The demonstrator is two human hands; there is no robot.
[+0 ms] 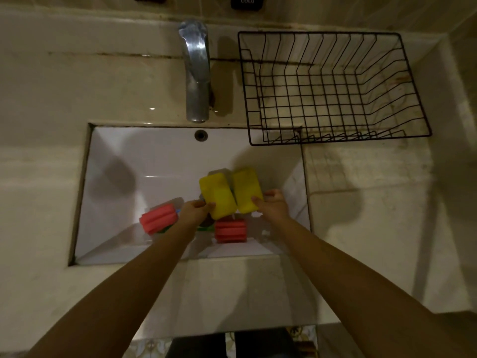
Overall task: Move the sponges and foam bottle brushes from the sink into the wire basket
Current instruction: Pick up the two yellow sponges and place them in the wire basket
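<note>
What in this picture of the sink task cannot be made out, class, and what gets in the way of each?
- Brush handles: head view; the left hand and the sponges hide all but green bits by the left foam brush and right foam brush.
- Sink drain: hidden under the left sponge and right sponge.
- The label above the wire basket: cut off by the top edge.

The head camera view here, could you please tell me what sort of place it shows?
Probably a home kitchen or wash area: a white sink set in a tiled counter, a metal tap over it, and a black wire basket beside it.
</note>
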